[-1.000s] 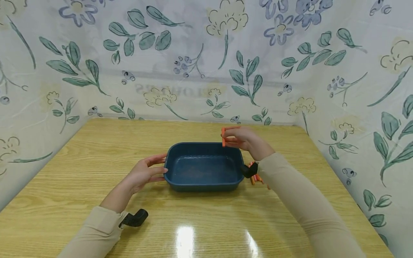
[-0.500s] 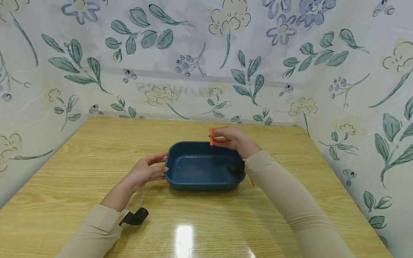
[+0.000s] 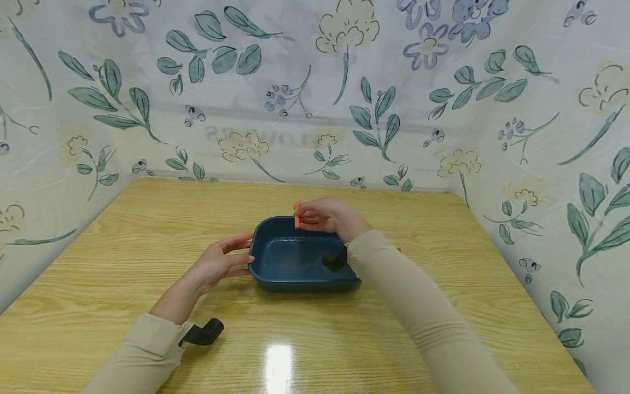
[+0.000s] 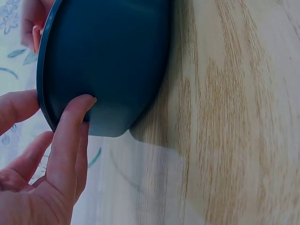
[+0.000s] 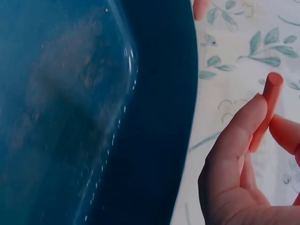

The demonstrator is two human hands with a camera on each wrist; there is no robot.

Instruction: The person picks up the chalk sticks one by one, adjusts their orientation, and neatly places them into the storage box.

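A dark blue rectangular tray (image 3: 275, 257) sits on the wooden table (image 3: 147, 235). My left hand (image 3: 216, 265) touches the tray's left wall with straight fingers (image 4: 70, 126); the tray (image 4: 108, 61) fills the left wrist view. My right hand (image 3: 327, 216) hovers over the tray's far rim and pinches a short orange stick (image 3: 297, 215). In the right wrist view the orange stick (image 5: 267, 110) is held between fingertips above the tray (image 5: 93, 112), whose inside looks bare.
An orange piece (image 3: 397, 250) peeks out on the table right of the tray, mostly hidden by my right sleeve. Floral sheets (image 3: 315, 98) wall the table at the back and both sides. Bare tabletop lies in front.
My right hand has carried the orange stick leftward, from the tray's far right corner to above its far left part. The left hand has stayed on the tray.
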